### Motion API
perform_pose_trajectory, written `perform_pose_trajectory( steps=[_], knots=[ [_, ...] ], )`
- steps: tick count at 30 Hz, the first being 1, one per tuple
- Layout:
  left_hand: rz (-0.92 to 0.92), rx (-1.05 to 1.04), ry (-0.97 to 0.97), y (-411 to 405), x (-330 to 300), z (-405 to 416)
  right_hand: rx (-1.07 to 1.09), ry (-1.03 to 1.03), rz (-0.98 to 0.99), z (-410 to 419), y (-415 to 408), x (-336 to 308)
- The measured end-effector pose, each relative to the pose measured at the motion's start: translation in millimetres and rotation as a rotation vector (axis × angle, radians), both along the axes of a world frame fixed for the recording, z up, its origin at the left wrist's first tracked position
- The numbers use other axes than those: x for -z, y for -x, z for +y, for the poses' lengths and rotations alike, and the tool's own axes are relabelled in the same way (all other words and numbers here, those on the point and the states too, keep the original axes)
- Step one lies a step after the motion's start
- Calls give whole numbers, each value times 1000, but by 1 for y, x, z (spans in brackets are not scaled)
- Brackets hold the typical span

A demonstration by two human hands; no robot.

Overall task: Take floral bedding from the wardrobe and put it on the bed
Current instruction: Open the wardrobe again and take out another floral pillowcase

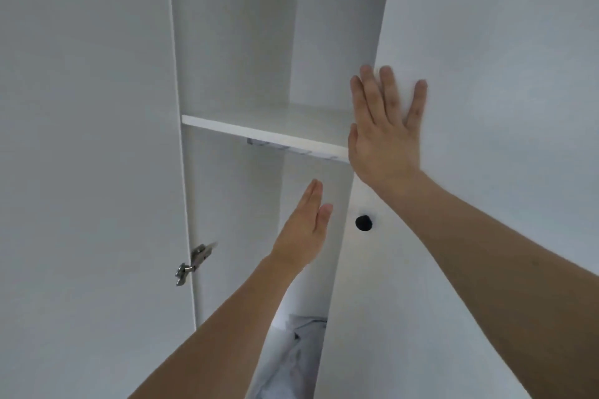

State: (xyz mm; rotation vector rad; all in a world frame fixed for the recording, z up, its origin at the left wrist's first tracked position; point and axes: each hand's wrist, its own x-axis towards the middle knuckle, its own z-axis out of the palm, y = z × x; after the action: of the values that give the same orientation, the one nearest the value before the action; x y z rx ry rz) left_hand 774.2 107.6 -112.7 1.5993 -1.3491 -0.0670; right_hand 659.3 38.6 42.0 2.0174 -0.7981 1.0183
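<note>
White wardrobe (233,42), left door swung open, right door partly shut. One white shelf (259,131) runs across inside, approx mid-height in view; what shows of its top is bare, right end hidden behind a hand. Small grey fitting under shelf's front edge. Lower compartment: crumpled pale fabric (291,356) w/ faint dark marks at the bottom, resting surface not visible, pattern too blurred to tell.

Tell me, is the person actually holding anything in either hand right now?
Nothing is held. The right hand lies flat and open against the right wardrobe door, near its edge. The left hand is open in the gap, touching nothing visible.
</note>
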Motion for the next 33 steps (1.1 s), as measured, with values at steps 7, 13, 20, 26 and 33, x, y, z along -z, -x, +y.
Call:
perform_pose_trajectory(
  steps=[7,13,20,26,33],
  knots=[
    [769,639,-116,-15,-8,-35,94,81,-57,-12,-10,6],
    [1013,781,-157,-8,-3,-30,133,4,-50,10,-12,5],
    [962,807,-237,-4,-1,17,79,13,-76,65,6,5],
    [835,832,-289,16,-10,79,-48,-3,-81,130,42,3],
    [597,994,-287,73,-23,141,-130,59,-133,204,103,6]
  ],
)
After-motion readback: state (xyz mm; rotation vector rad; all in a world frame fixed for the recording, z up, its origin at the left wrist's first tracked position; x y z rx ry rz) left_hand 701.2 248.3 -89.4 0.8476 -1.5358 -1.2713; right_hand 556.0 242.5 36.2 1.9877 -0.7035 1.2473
